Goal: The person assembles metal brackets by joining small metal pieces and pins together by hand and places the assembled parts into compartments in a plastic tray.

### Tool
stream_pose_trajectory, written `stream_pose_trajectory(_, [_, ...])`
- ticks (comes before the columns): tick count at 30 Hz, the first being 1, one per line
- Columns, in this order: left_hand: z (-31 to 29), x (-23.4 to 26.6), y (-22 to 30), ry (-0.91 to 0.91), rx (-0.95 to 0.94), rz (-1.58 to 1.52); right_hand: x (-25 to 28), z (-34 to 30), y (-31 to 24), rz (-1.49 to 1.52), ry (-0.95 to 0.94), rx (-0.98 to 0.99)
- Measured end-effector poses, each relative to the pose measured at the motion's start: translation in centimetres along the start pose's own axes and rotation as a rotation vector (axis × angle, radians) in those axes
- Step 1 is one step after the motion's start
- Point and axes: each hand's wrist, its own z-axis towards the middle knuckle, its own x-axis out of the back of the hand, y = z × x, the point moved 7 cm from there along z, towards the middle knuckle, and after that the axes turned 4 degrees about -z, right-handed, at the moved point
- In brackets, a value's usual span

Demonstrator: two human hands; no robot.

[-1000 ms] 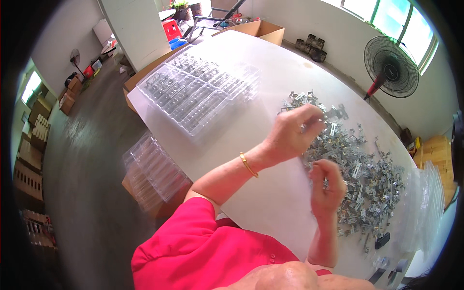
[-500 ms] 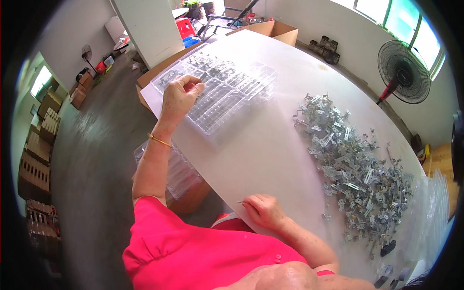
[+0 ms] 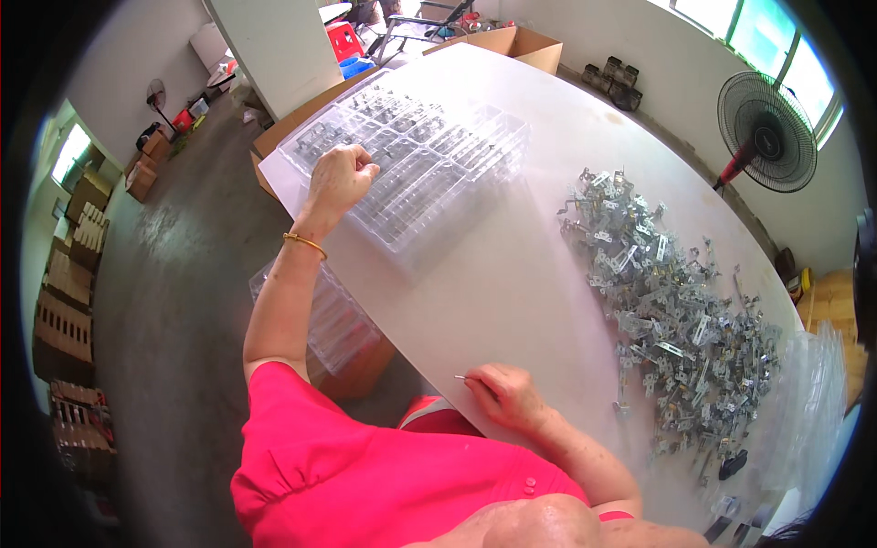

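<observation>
My left hand (image 3: pixel 342 179) reaches over the left edge of a clear plastic compartment tray (image 3: pixel 388 239), its fingers curled together. Whatever they may be pinching is hidden under the hand. Small silvery metal parts (image 3: pixel 402 111) fill the tray's far compartments, while the near ones look bare. By the table's front edge my right hand (image 3: pixel 508 396) is closed, with the tip of a thin metal piece (image 3: pixel 459 377) sticking out to the left between thumb and finger. A large heap of stamped metal brackets (image 3: pixel 671 320) lies on the right side of the white table (image 3: pixel 475 301).
More clear trays (image 3: pixel 340 324) rest on a cardboard box (image 3: pixel 361 370) below the table's left edge. Clear plastic sheets or trays (image 3: pixel 813 402) stand at the right. A black fan (image 3: pixel 766 132) stands beyond the table's far right, and open cartons (image 3: pixel 534 50) sit at the far end.
My left hand has curled further in over the tray, and the metal piece seen at its fingertips earlier no longer shows. My right hand has barely shifted. The whole view has tilted slightly.
</observation>
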Motion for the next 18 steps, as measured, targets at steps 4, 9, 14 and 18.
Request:
stream_pose_trajectory(4, [0.5,-0.9,0.0,-0.042,-0.016,0.066,-0.1,0.0,0.2,0.005,-0.019,0.003])
stream_pose_trajectory(9, [0.8,-1.6,-0.1,-0.102,0.003,0.098,0.0,0.1,0.1,0.010,-0.007,0.025])
stream_pose_trajectory(14, [1.1,-1.5,0.4,-0.120,-0.018,0.153,0.0,0.1,0.0,-0.005,-0.022,0.035])
stream_pose_trajectory(18, [1.3,-1.6,0.6,-0.188,-0.018,0.173,0.0,0.1,0.0,0.002,-0.022,0.036])
